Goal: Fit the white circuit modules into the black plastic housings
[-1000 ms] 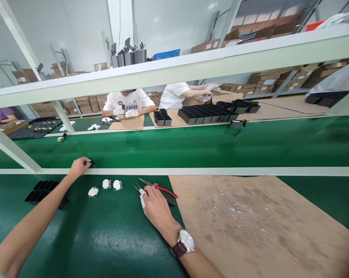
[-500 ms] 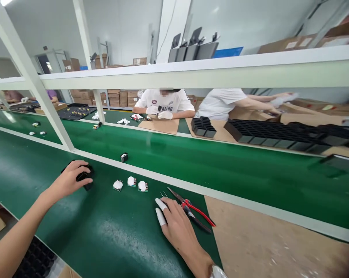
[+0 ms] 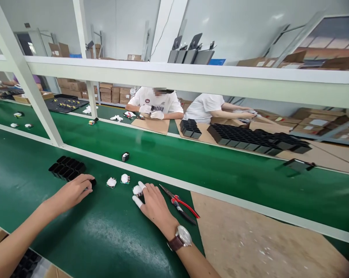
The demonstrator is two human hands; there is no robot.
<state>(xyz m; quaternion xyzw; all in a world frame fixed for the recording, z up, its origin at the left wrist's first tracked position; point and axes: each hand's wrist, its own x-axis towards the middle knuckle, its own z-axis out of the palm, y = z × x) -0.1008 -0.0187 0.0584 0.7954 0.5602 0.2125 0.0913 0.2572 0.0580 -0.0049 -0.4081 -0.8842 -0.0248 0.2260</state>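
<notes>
My left hand [image 3: 73, 193] is closed around a small black plastic case [image 3: 93, 182], partly hidden by its fingers. Just behind it stands a block of open-topped black cases [image 3: 66, 167]. My right hand [image 3: 155, 202] wears white finger cots on thumb and index finger, and these close round a small circuit board with a white lump on top [image 3: 137, 190]. Two similar boards lie between the hands, a left circuit board [image 3: 111, 182] and a middle circuit board [image 3: 125, 178]. Beside the right hand rest red-and-black long-nose pliers [image 3: 178, 204].
Beyond the pale divider strip [image 3: 162, 179] runs a green conveyor belt [image 3: 168, 154] carrying a filled black case [image 3: 125, 156]. A brown board [image 3: 249, 231] covers the bench at right. A shelf post [image 3: 37, 77] rises at left. Across the belt, two people work near rows of black cases [image 3: 246, 139].
My left hand has closed on a single black case and drawn it away from the block. My right hand has moved left from beside the pliers to the nearest circuit board. The view has shifted.
</notes>
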